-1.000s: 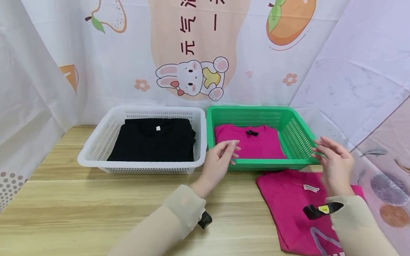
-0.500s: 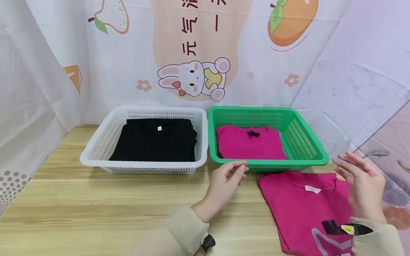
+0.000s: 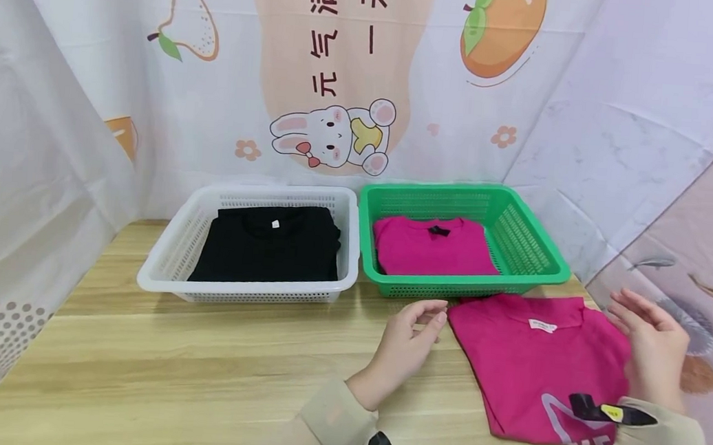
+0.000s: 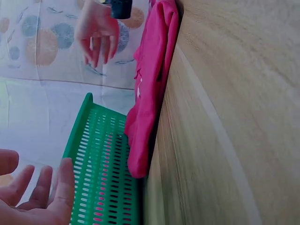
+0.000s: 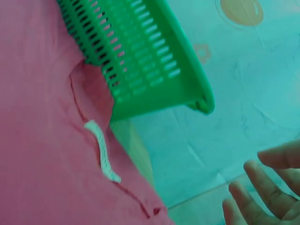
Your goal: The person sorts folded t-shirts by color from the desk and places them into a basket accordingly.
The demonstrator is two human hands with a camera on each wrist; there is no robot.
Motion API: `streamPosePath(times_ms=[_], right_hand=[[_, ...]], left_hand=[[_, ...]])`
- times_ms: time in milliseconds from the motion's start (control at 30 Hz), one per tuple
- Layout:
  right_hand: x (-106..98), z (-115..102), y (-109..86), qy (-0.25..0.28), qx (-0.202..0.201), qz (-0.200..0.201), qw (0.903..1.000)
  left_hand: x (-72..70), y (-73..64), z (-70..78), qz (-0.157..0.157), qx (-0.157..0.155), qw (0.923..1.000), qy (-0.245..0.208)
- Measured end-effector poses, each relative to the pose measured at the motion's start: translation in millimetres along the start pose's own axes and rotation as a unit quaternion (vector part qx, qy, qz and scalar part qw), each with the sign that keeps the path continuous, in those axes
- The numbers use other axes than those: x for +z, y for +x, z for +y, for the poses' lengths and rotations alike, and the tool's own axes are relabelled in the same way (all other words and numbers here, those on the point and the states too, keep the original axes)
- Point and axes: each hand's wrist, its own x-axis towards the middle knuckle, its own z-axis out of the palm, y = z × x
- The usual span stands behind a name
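A folded magenta T-shirt lies on the table at the right, with a white neck label and a pale printed outline near its lower edge. My left hand is just off its left shoulder, holding nothing, its fingers loosely bent. Over the shirt's right edge is my right hand, also without anything in it, fingers spread in the right wrist view. The shirt's collar shows there beside the basket. In the left wrist view, the shirt appears edge-on as a low folded stack.
Behind the shirt stands a green basket with another folded magenta T-shirt inside. Left of it, a white basket holds folded black clothing. A printed curtain hangs close behind both baskets. Bare wood tabletop extends at the left.
Both hands have come back from the green basket toward the table. The left hand has moved down and right to the loose shirt's side; the right hand has moved down and right to its other edge.
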Motion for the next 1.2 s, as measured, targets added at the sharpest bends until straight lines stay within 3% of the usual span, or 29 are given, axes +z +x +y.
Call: streamPosePath(times_ms=[200, 400, 533, 767, 1000, 1200], right_hand=[[-8, 3, 1.8, -0.083, 0.015, 0.095, 0.9918], [-13, 7, 4.1, -0.076, 0.021, 0.14, 0.9871], [-17, 10, 4.9, -0.083, 0.028, 0.147, 0.9852], [-26, 16, 4.8, -0.132, 0.036, 0.152, 0.9789], [-30, 20, 0.9, -0.194, 0.065, 0.153, 0.9667], [-33, 19, -0.8, -0.194, 0.076, 0.15, 0.9665]], left_hand=[[3.2, -2.2, -2.0, -0.005, -0.025, 0.9997, 0.004], [11.6, -1.8, -7.3, -0.018, -0.064, 0.9978, 0.002], [17.7, -2.6, -11.7, -0.021, -0.079, 0.9966, 0.004], [24.9, -5.2, -18.8, -0.02, -0.119, 0.9903, -0.068], [27.3, -9.3, -21.4, -0.018, -0.142, 0.9867, -0.076], [28.6, -12.1, -21.7, -0.029, -0.182, 0.9786, -0.091]])
